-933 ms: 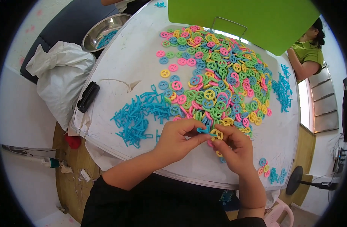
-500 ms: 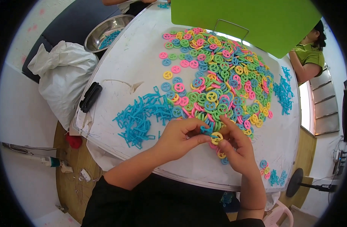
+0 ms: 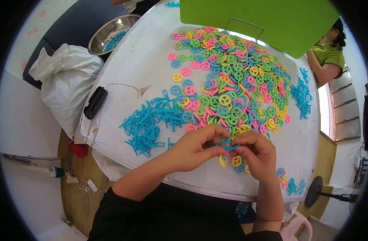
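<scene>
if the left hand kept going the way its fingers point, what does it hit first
Probably the right hand: the left hand points right, fingertips almost meeting it around a small blue piece.

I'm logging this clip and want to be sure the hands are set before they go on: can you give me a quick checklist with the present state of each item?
1. Blue plastic piece pinched between both hands: ok.
2. Left hand and right hand both fully in view: ok.
3. Piece seated or snapped: cannot tell, fingers cover it.
4. Coloured rings within reach on the white table: ok.
5. Blue stick pile close to the left hand: ok.
6. Finished pieces apart from the heap: ok.
</scene>
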Tool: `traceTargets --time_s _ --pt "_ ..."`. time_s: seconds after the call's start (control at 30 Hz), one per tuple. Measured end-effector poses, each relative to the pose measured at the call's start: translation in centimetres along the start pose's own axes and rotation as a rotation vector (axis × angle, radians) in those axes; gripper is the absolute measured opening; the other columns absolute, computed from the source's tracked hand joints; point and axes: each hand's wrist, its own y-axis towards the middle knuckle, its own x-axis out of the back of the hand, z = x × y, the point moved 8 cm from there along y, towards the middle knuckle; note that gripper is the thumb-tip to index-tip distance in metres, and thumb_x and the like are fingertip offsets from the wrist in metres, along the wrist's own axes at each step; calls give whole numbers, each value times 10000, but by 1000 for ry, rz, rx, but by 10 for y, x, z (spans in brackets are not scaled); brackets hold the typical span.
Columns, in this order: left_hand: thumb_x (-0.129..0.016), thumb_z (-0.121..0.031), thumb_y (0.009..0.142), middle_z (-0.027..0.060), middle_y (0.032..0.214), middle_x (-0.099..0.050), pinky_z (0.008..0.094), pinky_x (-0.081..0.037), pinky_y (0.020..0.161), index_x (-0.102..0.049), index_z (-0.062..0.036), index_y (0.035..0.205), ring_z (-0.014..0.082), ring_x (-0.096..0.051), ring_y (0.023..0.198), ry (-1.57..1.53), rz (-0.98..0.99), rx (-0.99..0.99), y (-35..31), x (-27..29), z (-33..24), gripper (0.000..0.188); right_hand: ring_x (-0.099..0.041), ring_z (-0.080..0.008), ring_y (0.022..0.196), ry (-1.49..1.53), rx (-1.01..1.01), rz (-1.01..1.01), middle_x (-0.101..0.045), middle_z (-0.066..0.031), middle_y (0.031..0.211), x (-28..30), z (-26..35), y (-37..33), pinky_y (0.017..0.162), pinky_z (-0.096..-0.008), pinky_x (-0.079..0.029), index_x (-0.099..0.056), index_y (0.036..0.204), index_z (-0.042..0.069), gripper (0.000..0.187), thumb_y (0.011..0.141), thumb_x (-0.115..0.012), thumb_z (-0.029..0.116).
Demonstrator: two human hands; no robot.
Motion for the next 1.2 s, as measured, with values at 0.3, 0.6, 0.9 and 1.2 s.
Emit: traceTargets --time_s 0.3,0.6,0.9,1.2 --pt "-820 -99 815 92 961 -696 307 -539 759 -694 -49 1082 200 -683 842 611 -110 -299 -4 -3 -28 299 -620 -134 838 -291 239 53 -657 -65 974 -5 16 3 714 -267 -499 -683 1039 2 158 896 -657 -62" --pt "-786 -3 847 62 1099 -730 277 -536 795 -696 -28 1101 107 -668 910 207 -422 -301 -11 31 -21 271 -639 -206 759 -845 174 -35 -665 -81 859 29 28 2 669 -317 -502 -704 967 15 145 833 -708 -40" --pt "-635 52 930 75 1120 -703 280 -524 856 -655 6 1181 127 -654 996 -6 -361 -159 -8 32 -5 256 -635 -306 803 -971 161 243 -637 -87 816 9 21 -11 693 -410 -506 -696 898 62 205 716 -790 54" --pt "-649 35 924 52 1156 -696 262 -508 833 -663 -15 1158 98 -636 997 64 -363 -208 -8 29 -6 239 -627 -321 839 -1084 157 208 -609 -109 860 -13 9 -15 734 -431 -508 -622 869 55 246 693 -790 91"
